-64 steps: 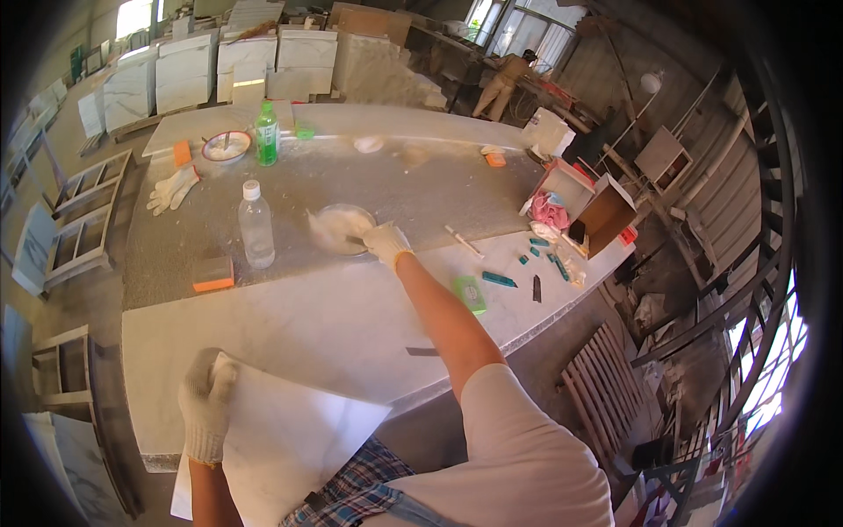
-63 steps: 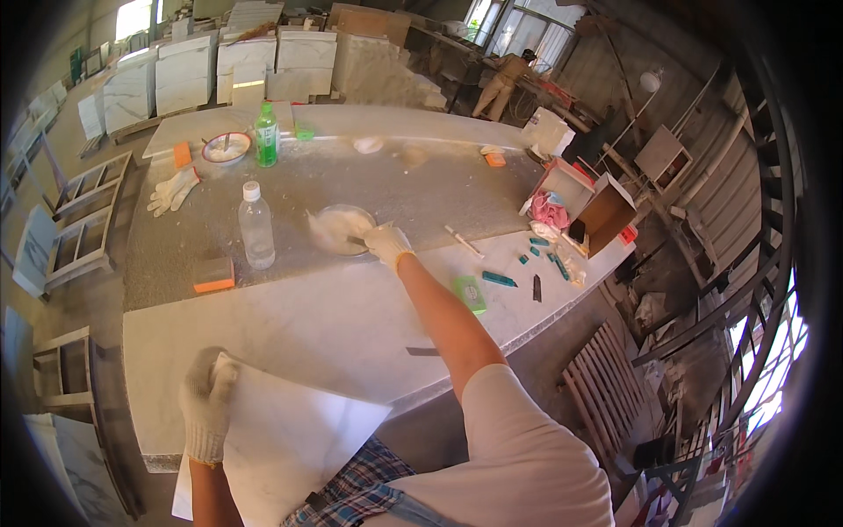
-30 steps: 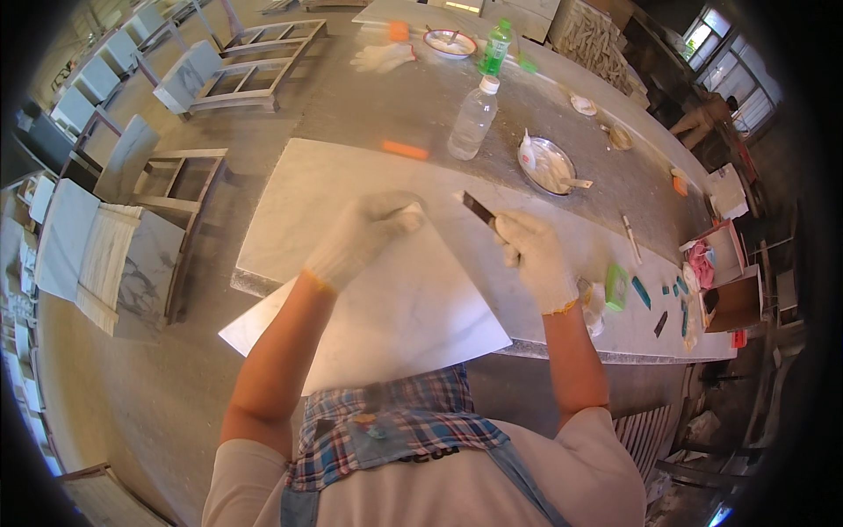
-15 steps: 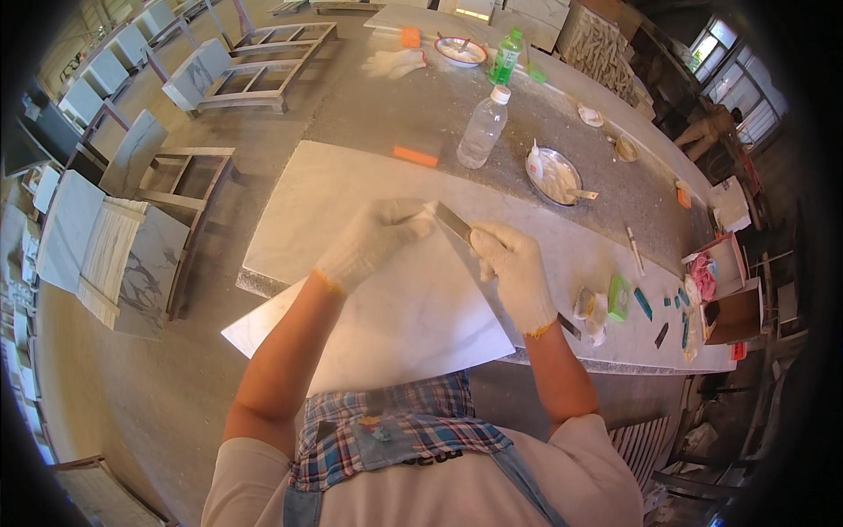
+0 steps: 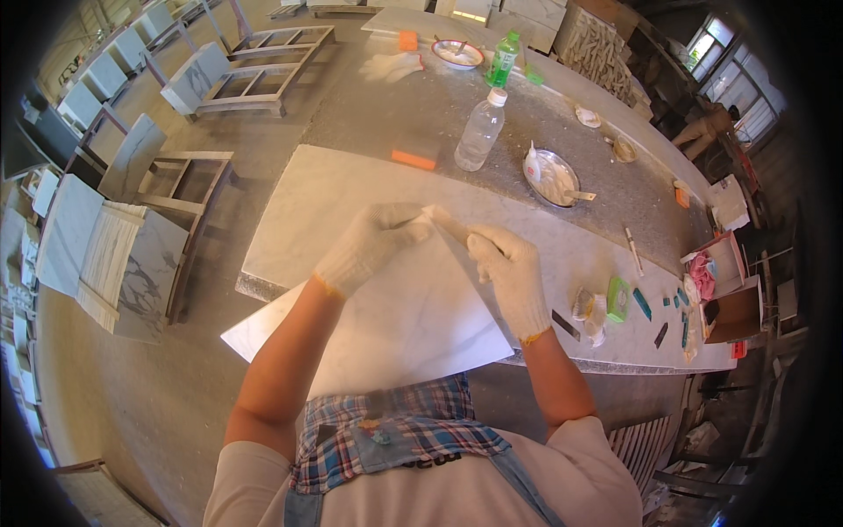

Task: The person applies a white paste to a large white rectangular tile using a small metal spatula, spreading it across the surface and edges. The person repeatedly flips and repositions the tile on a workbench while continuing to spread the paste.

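A white marble tile (image 5: 408, 321) with faint grey veins leans between my apron and the bench, one corner pointing away from me. My left hand (image 5: 379, 244), in a whitish knit glove, is closed on that far corner, fingers wrapped over the edge. My right hand (image 5: 509, 270), gloved the same way, pinches a thin flat scraper blade (image 5: 452, 227). The blade's tip meets the tile edge right beside my left fingertips. What the left fingertips cover on the corner cannot be made out.
A larger marble slab (image 5: 303, 189) lies beneath on the bench. Beyond stand a clear bottle (image 5: 480, 132), a bowl of pale paste (image 5: 553, 178) and an orange block (image 5: 414, 158). Rightward lie a green box (image 5: 618, 299), a dark strip (image 5: 565, 325) and an open carton (image 5: 734, 312).
My right hand has shifted slightly left and turned the blade, which now looks lighter and narrower. The dark strip by my right wrist shows more. My left hand and the tile have hardly moved.
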`<state>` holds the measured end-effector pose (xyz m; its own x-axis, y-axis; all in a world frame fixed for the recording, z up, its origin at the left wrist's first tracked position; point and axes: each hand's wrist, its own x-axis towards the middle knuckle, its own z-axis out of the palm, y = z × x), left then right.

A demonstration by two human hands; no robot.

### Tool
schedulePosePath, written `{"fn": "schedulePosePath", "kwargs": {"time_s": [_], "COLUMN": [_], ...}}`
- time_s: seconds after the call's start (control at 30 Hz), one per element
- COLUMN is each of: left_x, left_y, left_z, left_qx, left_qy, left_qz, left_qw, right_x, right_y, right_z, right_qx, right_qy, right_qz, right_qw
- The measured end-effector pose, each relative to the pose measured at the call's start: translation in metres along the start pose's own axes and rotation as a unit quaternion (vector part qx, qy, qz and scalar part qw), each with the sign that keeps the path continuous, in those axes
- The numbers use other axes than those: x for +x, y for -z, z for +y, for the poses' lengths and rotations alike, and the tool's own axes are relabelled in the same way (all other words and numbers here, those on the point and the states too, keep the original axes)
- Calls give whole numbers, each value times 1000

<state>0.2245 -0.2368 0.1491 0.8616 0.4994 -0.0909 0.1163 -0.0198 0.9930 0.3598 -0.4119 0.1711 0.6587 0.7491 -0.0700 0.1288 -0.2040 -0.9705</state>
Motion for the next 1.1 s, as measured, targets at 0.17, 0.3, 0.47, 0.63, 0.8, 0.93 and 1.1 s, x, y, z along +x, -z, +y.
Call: {"fn": "schedulePosePath", "kwargs": {"time_s": [0.17,0.3,0.47,0.63,0.8,0.93,1.1], "left_x": [-2,-3,-1,0,0,1,1], "left_y": [-1,-2,1,-3,1,3,1], "left_z": [4,4,3,0,-2,-3,-3], "left_qx": [5,4,24,7,2,3,8], "left_qy": [13,7,-10,-3,5,24,14], "left_qz": [7,12,1,23,8,-8,3], "left_qw": [1000,1000,1000,1000,1000,1000,1000], "right_x": [1,2,2,2,0,1,0], "right_y": [-1,-1,-1,-2,-3,-4,-4], "right_z": [3,5,3,1,1,4,7], "right_qx": [0,-1,-8,-14,-23,-25,-30], "right_qy": [11,14,24,30,30,43,67], "right_qz": [7,16,17,17,19,29,33], "right_qw": [1000,1000,1000,999,999,998,997]}}
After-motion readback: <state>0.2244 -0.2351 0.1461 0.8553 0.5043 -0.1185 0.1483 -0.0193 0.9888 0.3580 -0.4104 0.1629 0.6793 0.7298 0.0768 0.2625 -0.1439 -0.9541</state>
